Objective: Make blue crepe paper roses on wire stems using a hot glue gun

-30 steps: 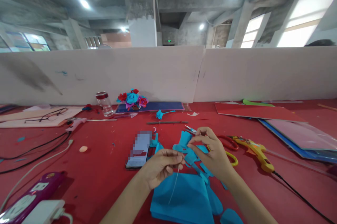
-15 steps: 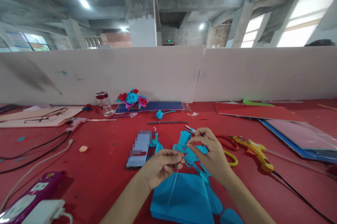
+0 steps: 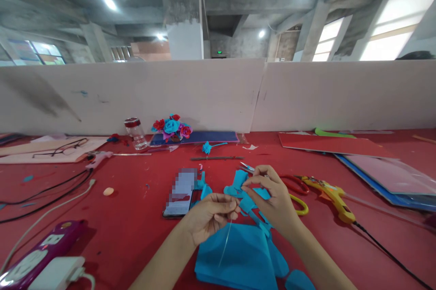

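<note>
My left hand point(image 3: 216, 217) is closed in a pinch around a thin, pale strand point(image 3: 225, 244), whose end hangs down over a stack of blue sheets point(image 3: 235, 258). Whether it is thread or wire I cannot tell. My right hand point(image 3: 270, 194) is beside it, a little higher, with thumb and fingertips pressed together; what sits between them is too small to make out. Under and behind both hands lie cut blue pieces point(image 3: 240, 178). Scissors with red and yellow handles point(image 3: 301, 208) lie partly hidden behind my right hand.
A phone point(image 3: 180, 194) lies left of my hands. On the right is a yellow hot glue gun point(image 3: 330, 194) with its cord. Farther back are a blue flower on a stem point(image 3: 207, 147), a brown stick point(image 3: 218, 158), a flower bunch point(image 3: 172, 127) and a jar point(image 3: 136, 134). A power strip point(image 3: 44, 249) is at left.
Almost nothing differs. Both hands keep the same pinched poses, and the view has shifted very slightly.
</note>
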`<state>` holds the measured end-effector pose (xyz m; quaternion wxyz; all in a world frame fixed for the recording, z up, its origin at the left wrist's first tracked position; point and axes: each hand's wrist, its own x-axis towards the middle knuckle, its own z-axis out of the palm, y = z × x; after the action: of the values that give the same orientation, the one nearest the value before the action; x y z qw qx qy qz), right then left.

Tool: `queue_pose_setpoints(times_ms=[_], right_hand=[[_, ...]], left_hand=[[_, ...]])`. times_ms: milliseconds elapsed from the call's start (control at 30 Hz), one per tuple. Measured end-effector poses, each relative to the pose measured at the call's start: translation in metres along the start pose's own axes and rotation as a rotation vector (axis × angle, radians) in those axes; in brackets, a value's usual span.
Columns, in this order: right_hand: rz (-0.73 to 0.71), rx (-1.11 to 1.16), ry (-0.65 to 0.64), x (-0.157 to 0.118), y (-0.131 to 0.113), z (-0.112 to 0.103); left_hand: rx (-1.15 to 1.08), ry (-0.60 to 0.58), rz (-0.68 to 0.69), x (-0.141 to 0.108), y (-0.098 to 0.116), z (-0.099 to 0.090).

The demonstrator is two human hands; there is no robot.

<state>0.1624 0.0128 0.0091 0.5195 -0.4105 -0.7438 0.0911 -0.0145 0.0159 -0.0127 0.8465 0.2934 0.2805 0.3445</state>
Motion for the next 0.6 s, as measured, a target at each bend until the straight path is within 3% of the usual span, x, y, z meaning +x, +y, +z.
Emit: queue_pose_setpoints(times_ms=[400, 600], right_hand=[[0.002, 0.023, -0.011, -0.0001, -0.0005, -0.0021], [0.051, 0.056, 0.104, 0.0005, 0.0026, -0.0071]], left_hand=[[0.025, 0.065, 0.002, -0.0004, 0.0012, 0.0016], [0.068, 0.081, 0.047, -0.0017, 0.0024, 0.0049]])
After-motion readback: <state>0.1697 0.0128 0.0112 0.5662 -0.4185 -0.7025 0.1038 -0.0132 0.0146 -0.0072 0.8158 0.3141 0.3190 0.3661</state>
